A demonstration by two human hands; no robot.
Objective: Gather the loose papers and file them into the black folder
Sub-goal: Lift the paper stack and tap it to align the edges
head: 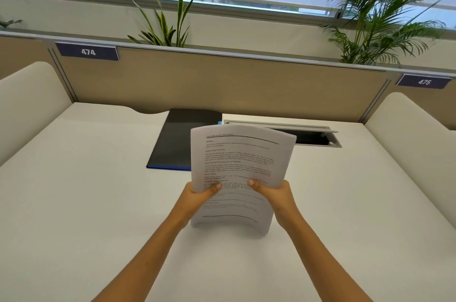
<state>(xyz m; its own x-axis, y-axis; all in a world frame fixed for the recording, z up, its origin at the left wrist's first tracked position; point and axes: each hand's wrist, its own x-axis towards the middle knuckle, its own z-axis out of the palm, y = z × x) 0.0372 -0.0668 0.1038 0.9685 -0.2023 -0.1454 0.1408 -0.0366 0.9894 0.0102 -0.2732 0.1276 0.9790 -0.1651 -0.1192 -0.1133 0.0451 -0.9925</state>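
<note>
A stack of printed white papers stands upright on its bottom edge on the white desk, slightly bowed. My left hand grips its left side with the thumb on the front page. My right hand grips its right side the same way. The black folder lies closed and flat on the desk just behind the papers, with a blue edge along its near side. The stack hides the folder's right part.
The white desk has cream side dividers left and right and a beige back partition with labels 474 and 475. An open cable tray sits behind the papers on the right. Plants stand behind the partition.
</note>
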